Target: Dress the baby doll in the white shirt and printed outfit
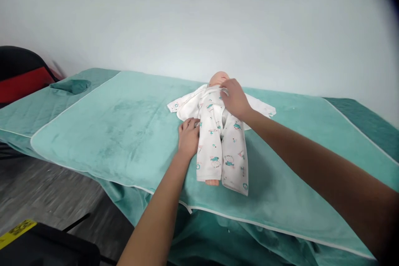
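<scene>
A baby doll (218,78) lies on its back on a teal towel (124,133), dressed in a white printed sleepsuit (222,149). One bare foot (212,182) pokes out of the left leg. My left hand (188,136) rests against the doll's side at the waist, fingers curled on the suit's edge. My right hand (234,99) lies on the doll's chest just below the chin, fingers bent and pinching the suit's front. The suit's sleeves spread out flat to both sides.
The towel covers a padded table (358,110) against a white wall. A round face hole (71,86) sits at the table's left end. A black and red chair (18,75) stands at far left. A dark case with a yellow label (18,229) lies on the floor.
</scene>
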A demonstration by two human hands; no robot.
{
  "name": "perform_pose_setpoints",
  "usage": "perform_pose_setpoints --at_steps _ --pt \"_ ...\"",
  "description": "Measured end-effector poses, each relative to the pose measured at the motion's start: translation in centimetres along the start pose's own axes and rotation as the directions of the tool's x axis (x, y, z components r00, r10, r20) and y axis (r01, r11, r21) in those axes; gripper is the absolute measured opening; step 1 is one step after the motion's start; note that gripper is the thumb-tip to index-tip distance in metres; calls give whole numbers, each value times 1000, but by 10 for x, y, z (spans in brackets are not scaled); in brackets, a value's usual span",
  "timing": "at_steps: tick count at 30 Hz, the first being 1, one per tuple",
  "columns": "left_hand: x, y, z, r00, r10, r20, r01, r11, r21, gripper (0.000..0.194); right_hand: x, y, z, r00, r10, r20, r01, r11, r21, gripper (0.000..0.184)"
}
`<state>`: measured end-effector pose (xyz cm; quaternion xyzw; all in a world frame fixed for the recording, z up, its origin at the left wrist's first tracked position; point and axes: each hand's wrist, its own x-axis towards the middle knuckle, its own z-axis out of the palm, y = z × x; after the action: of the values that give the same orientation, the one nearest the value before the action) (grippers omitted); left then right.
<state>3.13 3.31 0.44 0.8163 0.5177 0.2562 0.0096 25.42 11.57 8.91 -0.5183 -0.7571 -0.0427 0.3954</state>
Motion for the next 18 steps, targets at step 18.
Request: perform_pose_setpoints --at_steps 18 --pt "19 7 -3 981 193 -14 -193 980 42 39 -128 7 -22 919 80 385 20 968 -248 32"
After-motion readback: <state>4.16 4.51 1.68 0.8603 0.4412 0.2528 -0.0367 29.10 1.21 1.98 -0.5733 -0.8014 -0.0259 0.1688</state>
